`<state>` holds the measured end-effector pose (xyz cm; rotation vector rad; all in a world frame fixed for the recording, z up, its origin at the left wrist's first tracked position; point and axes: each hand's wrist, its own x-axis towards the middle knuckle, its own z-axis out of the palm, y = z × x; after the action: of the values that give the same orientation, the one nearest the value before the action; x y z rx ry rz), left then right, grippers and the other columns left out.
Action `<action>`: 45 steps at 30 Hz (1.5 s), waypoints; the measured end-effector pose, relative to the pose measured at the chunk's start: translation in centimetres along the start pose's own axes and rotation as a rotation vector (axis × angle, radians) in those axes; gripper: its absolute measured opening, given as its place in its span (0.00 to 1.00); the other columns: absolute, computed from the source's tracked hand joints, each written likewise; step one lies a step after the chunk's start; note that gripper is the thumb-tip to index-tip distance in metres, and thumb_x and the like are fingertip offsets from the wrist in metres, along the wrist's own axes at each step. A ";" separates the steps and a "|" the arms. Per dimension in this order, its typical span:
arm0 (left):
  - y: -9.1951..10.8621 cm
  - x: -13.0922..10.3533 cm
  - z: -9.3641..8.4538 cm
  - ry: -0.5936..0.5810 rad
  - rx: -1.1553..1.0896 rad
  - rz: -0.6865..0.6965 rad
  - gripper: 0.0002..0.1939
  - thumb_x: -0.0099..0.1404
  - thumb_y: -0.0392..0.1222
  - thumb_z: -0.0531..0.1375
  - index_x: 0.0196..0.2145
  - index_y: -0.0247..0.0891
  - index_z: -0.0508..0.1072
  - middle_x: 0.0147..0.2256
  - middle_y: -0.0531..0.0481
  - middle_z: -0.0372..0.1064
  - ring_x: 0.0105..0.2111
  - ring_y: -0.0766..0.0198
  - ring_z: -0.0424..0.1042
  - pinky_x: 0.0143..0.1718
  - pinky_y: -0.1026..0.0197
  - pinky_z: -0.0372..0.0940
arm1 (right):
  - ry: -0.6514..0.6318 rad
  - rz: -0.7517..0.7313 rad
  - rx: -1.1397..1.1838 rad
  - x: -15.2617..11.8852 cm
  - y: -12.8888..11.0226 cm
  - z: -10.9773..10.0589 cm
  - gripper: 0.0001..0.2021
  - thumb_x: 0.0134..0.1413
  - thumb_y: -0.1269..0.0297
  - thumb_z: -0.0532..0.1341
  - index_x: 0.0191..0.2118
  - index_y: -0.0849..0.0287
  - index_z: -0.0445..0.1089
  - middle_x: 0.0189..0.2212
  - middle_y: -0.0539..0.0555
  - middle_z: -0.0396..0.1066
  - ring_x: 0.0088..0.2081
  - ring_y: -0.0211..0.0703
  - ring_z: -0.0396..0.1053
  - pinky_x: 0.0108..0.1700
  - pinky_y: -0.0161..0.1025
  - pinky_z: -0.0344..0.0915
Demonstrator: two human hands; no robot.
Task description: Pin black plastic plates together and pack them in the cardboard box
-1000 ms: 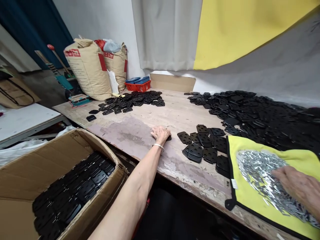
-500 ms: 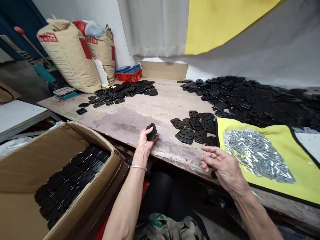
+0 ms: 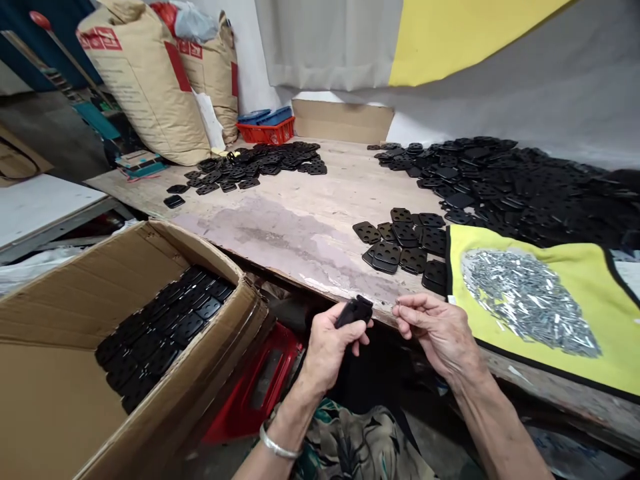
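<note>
My left hand [image 3: 325, 347] is closed around a black hinge [image 3: 356, 311], which it holds tilted just off the table's front edge. Thumb and fingers of my right hand [image 3: 440, 330] are pinched together close by, with the tip of a small metal pin [image 3: 397, 305] barely showing between them. A short gap separates the pin from the hinge. Beyond my hands lies a small group of black hinge plates [image 3: 385, 253] with holes. To the right, a heap of silvery metal pins [image 3: 530, 297] rests on a yellow cloth [image 3: 617, 353] with dark edging.
At my left stands an open cardboard box [image 3: 200, 373] with rows of black hinges [image 3: 165, 330] inside. Larger piles of black plates lie at the back right [image 3: 540, 190] and back left [image 3: 265, 163] of the wooden table [image 3: 280, 223]. Paper sacks [image 3: 145, 80] and a red basket [image 3: 267, 132] stand behind.
My left hand has drawn back from over the table and moved right with the black hinge, close to my right hand. The view has shifted slightly; my right hand still pinches.
</note>
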<state>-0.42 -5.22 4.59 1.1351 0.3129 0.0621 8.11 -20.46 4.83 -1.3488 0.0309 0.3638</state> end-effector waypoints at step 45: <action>-3.7 -1.9 1.6 -0.042 0.149 0.036 0.17 0.58 0.46 0.63 0.44 0.36 0.75 0.34 0.48 0.74 0.32 0.62 0.70 0.37 0.61 0.65 | -0.183 -0.021 -0.544 -1.7 -1.3 -2.0 0.13 0.45 0.56 0.65 0.32 0.61 0.73 0.20 0.51 0.69 0.21 0.39 0.65 0.25 0.36 0.62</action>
<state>-2.20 -8.63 2.27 1.2880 0.2630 0.0473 7.23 -22.98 6.04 -1.8443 -0.2509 0.4994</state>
